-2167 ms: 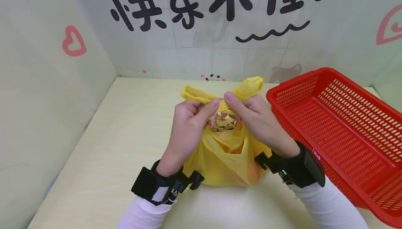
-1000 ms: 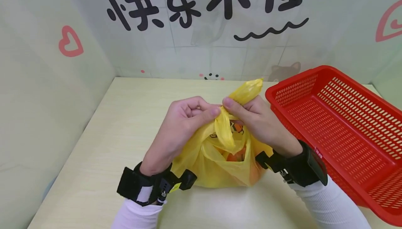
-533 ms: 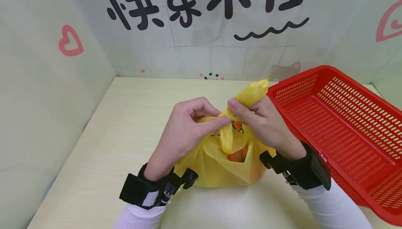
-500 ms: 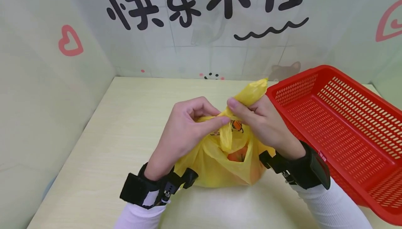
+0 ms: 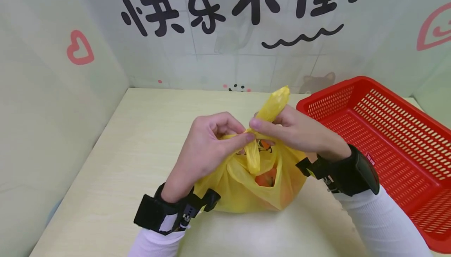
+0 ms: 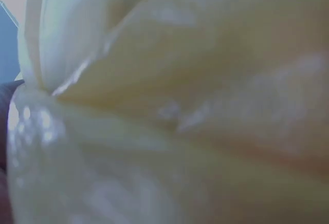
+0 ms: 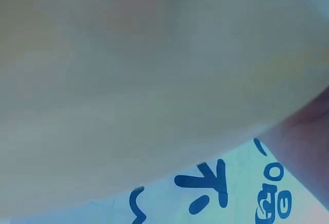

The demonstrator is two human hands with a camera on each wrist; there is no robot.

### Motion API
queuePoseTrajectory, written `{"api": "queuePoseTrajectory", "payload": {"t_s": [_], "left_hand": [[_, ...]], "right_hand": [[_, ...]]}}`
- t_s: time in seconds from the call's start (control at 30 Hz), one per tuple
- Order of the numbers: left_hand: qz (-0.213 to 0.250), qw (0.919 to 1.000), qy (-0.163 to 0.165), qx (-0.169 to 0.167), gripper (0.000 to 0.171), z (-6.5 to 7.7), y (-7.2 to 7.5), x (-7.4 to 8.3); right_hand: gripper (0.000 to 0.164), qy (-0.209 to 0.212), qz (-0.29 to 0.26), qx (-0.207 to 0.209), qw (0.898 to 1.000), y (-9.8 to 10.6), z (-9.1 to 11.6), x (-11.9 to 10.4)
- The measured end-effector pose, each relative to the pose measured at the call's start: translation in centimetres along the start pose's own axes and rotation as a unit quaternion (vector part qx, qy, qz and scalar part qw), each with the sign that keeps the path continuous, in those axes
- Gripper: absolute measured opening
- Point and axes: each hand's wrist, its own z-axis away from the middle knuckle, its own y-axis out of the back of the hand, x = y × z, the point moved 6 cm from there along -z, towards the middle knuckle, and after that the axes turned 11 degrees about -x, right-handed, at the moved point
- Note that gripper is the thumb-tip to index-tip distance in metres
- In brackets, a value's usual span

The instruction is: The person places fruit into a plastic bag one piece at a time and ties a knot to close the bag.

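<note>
A yellow plastic bag with a printed pattern sits on the table in the head view. Through a gap in its front an apple shows, red-orange with a dark stem. My left hand pinches the gathered top of the bag between thumb and fingers. Close beside it, my right hand pinches the bag's other handle, whose end sticks up past the thumb. One handle strip hangs down in front, below the left thumb. Blurred yellow plastic fills the left wrist view, and the bag covers most of the right wrist view.
A red perforated plastic basket stands at the right, partly behind my right forearm. The pale table meets a white wall with black lettering at the back. Another wall with a pink heart rises at the left.
Both hands first held a handle end upward; the left handle then folded down in front between the hands. Most recently my right hand and wrist turned outward, shifting the upright handle end slightly left.
</note>
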Motion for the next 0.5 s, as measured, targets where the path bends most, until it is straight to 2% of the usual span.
{"api": "queuePoseTrajectory", "payload": {"t_s": [0.13,0.27,0.37,0.5], "left_hand": [[-0.007,0.9998,0.013,-0.012,0.011,-0.1,-0.1,-0.2],[-0.012,0.9998,0.009,-0.015,0.007,-0.1,-0.2,-0.3],[-0.013,0.9997,0.016,-0.016,0.006,-0.1,-0.2,-0.5],[-0.006,0.9988,0.046,-0.014,0.008,-0.2,-0.2,-0.9]], "right_hand": [[0.029,-0.043,0.017,-0.031,0.998,-0.2,-0.2,0.4],[0.032,-0.046,0.033,-0.068,0.996,-0.6,-0.7,0.6],[0.032,-0.021,0.062,-0.088,0.994,-0.4,-0.9,0.3],[0.032,0.039,0.111,-0.105,0.987,-0.1,-1.0,-0.9]]}}
